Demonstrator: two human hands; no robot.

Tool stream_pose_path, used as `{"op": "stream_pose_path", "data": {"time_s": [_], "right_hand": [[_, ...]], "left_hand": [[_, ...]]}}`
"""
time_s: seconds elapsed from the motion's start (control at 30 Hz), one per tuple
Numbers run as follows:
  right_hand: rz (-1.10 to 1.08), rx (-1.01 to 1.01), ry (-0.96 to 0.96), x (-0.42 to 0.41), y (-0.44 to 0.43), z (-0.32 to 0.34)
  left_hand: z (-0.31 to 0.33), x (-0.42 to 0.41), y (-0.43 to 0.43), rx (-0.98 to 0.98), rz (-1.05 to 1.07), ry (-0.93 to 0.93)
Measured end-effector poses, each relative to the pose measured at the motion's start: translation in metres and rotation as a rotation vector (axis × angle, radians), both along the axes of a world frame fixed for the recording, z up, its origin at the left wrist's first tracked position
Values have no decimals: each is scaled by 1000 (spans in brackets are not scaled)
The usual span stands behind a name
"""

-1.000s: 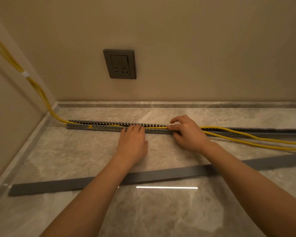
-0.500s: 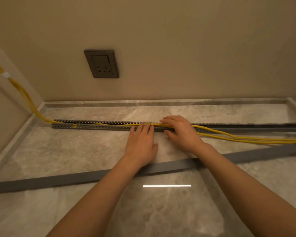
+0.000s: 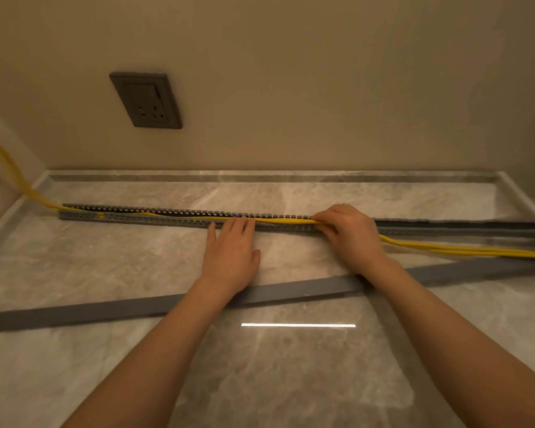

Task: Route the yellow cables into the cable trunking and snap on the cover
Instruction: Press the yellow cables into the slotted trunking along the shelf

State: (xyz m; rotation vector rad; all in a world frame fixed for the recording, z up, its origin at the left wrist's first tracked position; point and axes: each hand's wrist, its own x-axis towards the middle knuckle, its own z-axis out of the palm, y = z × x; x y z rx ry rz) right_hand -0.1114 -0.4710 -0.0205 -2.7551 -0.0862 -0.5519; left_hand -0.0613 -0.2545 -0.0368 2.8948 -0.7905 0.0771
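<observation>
My left hand (image 3: pixel 229 257) lies flat, fingers straight, pinning the yellow cables (image 3: pixel 286 220) into the slotted trunking (image 3: pixel 130 216) near the floor's far edge. My right hand (image 3: pixel 351 239) pinches them to feed more in. The cover (image 3: pixel 105 310) lies nearer me.

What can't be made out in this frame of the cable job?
Head view only:
- Both ends of the yellow cables: cut off by the left and right edges.
- Whether the cables sit in the trunking under the right hand: hidden by its fingers.
- Ends of the cover: cut off by the edges.
</observation>
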Motion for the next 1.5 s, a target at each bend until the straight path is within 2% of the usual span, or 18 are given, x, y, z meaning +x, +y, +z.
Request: {"op": "stream_pose_path", "data": {"time_s": [0.1, 0.2, 0.4, 0.67, 0.8, 0.97, 1.13, 1.2, 1.3, 1.5], "right_hand": [[47, -115, -90, 5, -3, 10], [53, -185, -19, 13, -7, 14], [16, -166, 60, 5, -11, -2], [-140, -260, 312, -7, -2, -29], [-146, -253, 375, -7, -1, -29], [-120, -86, 396, -7, -1, -27], [-17, 246, 297, -9, -14, -17], [29, 280, 241, -13, -23, -14], [70, 227, 183, -24, -44, -10], [98, -32, 3, -46, -95, -7]], "left_hand": [[2, 1, 0, 1, -2, -6], [4, 4, 0, 14, -13, -9], [3, 6, 1, 7, -24, -31], [3, 11, -5, 2, -37, -31], [6, 8, -22, -38, -99, -53], [7, -18, -64, -114, -272, 2], [0, -37, -87, -77, -248, 11], [1, -35, -90, -40, -216, -24], [3, -34, -98, -6, -160, -68], [5, -41, -119, 42, -34, -85]]}}
